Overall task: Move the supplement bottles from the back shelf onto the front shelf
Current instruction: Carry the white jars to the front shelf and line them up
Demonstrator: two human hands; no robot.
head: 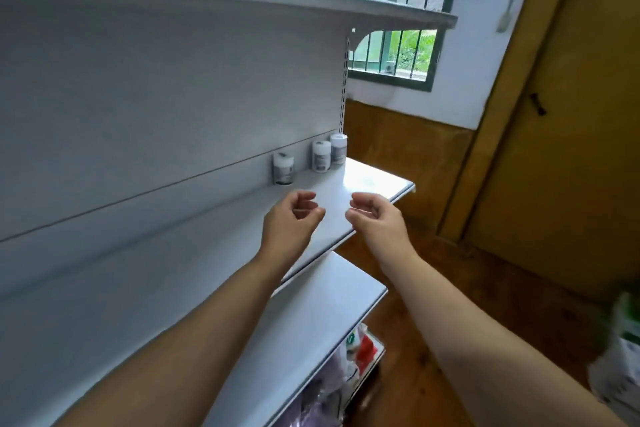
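Three white supplement bottles stand upright on a white metal shelf (367, 184), against its back panel. One bottle (283, 168) stands alone to the left. Two more, a middle bottle (321, 156) and a right bottle (338, 148), stand close together near the shelf's right end. My left hand (291, 218) hovers over the shelf's front part, just below the lone bottle, fingers loosely curled and holding nothing. My right hand (375, 215) hovers beside it at the shelf's front edge, also loosely curled and empty.
A higher shelf (311, 0) juts out overhead. A lower shelf (332, 298) sits below, with bagged goods (360, 350) under it. A barred window (391, 10) lies behind; a wooden door (561, 149) is at right. A carton (623, 357) stands at the far right.
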